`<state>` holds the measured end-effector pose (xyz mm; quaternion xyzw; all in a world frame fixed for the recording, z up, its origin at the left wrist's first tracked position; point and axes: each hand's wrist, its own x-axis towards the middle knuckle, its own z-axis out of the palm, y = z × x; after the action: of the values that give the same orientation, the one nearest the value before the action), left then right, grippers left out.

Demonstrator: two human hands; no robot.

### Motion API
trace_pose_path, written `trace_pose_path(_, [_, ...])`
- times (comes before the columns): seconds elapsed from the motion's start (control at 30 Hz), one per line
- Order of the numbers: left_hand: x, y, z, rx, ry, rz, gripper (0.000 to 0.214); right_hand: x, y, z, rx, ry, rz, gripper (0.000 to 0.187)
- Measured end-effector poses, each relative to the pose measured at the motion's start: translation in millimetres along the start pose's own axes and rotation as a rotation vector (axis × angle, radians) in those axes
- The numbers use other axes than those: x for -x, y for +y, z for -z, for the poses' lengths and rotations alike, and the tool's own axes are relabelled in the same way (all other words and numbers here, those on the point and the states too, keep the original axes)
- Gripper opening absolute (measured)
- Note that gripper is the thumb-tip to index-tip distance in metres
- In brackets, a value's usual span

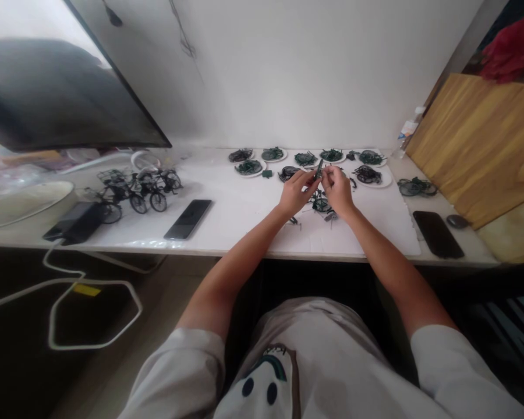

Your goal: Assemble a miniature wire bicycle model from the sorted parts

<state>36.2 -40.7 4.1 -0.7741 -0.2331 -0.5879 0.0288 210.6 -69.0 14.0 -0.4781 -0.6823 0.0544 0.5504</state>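
Observation:
My left hand (297, 191) and my right hand (337, 187) meet over the white work sheet. Between their fingertips is a small dark green part (318, 169), pinched by the left hand, while the right fingers are closed at its other side. Its exact kind is too small to tell. Just below the hands lies a cluster of green model bicycle parts (321, 202). Small grey pieces (330, 216) rest near it. Behind the left hand are black wheel-like parts (288, 173), partly covered by the fingers.
Several white plates of green and black parts (272, 153) line the wall side. Assembled black model bicycles (135, 189) stand at left, near a phone (188, 219) and a black box (76, 222) with a white cable. Another phone (437, 234) lies right, beside a wooden board (480, 145).

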Motion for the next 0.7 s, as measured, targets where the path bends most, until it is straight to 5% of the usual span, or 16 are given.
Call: trace_pose_path(0.7, [2.6, -1.4, -2.0, 0.002, -0.017, 0.026, 0.04, -1.2, -0.6, 4.2, -0.019, -0.009, -0.018, 0.031])
